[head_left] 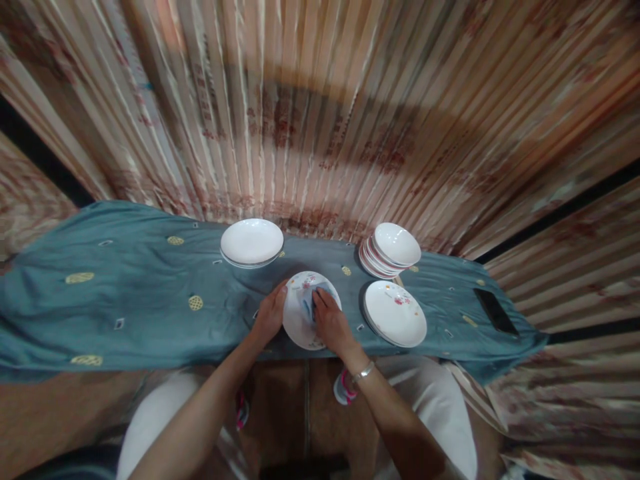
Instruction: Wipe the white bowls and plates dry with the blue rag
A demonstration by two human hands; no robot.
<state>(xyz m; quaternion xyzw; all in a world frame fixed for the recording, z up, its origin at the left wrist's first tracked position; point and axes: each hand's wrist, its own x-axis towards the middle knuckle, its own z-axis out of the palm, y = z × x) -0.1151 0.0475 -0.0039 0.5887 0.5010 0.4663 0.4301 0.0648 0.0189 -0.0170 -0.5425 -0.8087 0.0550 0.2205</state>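
A white plate with a floral print [300,327] lies in front of me near the table's front edge. My left hand [271,311] grips its left rim. With my right hand [333,323] I press a light blue cloth [309,303] against the plate's upper face, fingers bunched on it. Just right of that hand sits a stack of flowered plates [395,313]. Behind it stands a stack of white bowls [397,245]. Farther back on the left is a small stack of plain white plates [252,241].
A teal patterned cloth [145,287] covers the long table. Towards its right end lies a dark phone [496,311]. Pleated curtains [310,133] hang right behind the table, and dark poles [45,150] slant at both sides.
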